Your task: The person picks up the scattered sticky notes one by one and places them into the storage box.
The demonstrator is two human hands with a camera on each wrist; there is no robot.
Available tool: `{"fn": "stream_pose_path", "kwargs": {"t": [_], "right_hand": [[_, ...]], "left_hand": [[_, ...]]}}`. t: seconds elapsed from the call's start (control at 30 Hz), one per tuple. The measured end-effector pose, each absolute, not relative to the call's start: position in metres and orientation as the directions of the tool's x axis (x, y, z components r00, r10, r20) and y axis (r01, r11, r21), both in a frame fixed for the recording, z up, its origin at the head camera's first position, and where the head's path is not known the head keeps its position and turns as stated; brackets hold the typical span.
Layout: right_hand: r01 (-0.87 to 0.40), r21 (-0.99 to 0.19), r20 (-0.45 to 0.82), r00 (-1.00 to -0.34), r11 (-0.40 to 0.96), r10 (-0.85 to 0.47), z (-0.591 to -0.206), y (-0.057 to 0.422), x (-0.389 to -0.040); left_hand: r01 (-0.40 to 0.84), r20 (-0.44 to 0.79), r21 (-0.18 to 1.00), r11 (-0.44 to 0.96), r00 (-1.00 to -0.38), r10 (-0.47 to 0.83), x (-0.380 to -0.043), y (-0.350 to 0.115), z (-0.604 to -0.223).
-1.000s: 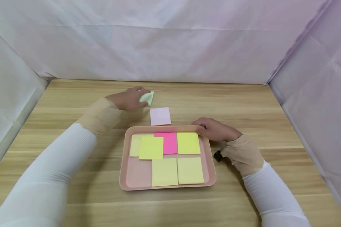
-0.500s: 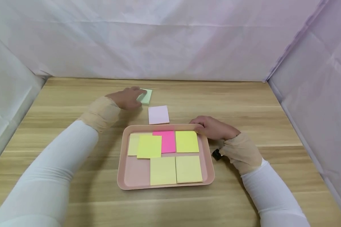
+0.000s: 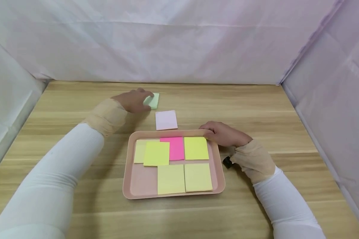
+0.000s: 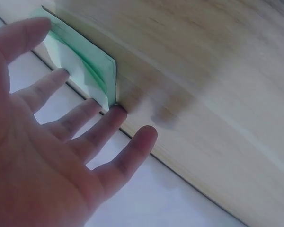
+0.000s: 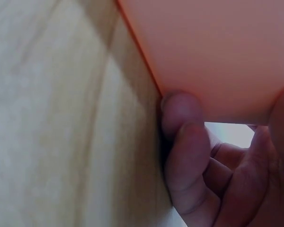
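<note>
In the head view my left hand is at a pale green sticky note pad on the far part of the table. The left wrist view has its fingers spread and fairly straight around the pad's edges. A pale pink sticky note pad lies between that pad and a pink tray. My right hand grips the tray's far right corner, thumb over the rim; in the right wrist view its curled fingers are against the tray's outer wall.
Inside the tray are a hot pink pad, bright yellow pads and pale yellow pads, one overlapping others. A small black object is at the right wrist. White cloth walls enclose the wooden table.
My left hand has drawn back slightly to the left, leaving more of the green pad visible. My right hand keeps its grip on the tray. The head view has shifted a little.
</note>
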State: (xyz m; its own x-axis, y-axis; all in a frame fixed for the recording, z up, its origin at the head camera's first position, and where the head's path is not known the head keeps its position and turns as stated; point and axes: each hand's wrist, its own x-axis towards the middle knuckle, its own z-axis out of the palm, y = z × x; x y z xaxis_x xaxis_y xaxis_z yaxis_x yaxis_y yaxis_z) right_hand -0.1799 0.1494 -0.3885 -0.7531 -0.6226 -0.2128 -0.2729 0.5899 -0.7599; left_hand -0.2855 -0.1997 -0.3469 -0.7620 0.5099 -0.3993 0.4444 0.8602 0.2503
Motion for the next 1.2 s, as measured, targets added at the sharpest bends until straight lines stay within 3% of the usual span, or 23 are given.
{"fn": "stream_pose_path", "kwargs": {"t": [0.67, 1.0, 1.2], "right_hand": [[-0.282, -0.760, -0.215, -0.741, 0.586, -0.636, -0.387, 0.146, -0.178], [-0.262, -0.768, -0.217, -0.752, 0.584, -0.623, -0.388, 0.149, -0.178], [-0.268, -0.760, -0.214, -0.757, 0.592, -0.617, -0.388, 0.149, -0.180]], "left_hand": [[0.447, -0.352, 0.239, 0.862, -0.787, 0.506, -0.278, -0.202, -0.344], [0.373, -0.292, 0.215, 0.903, -0.858, 0.423, -0.280, -0.208, -0.348], [0.346, -0.222, 0.276, 0.897, -0.885, 0.410, -0.279, -0.211, -0.350]]}}
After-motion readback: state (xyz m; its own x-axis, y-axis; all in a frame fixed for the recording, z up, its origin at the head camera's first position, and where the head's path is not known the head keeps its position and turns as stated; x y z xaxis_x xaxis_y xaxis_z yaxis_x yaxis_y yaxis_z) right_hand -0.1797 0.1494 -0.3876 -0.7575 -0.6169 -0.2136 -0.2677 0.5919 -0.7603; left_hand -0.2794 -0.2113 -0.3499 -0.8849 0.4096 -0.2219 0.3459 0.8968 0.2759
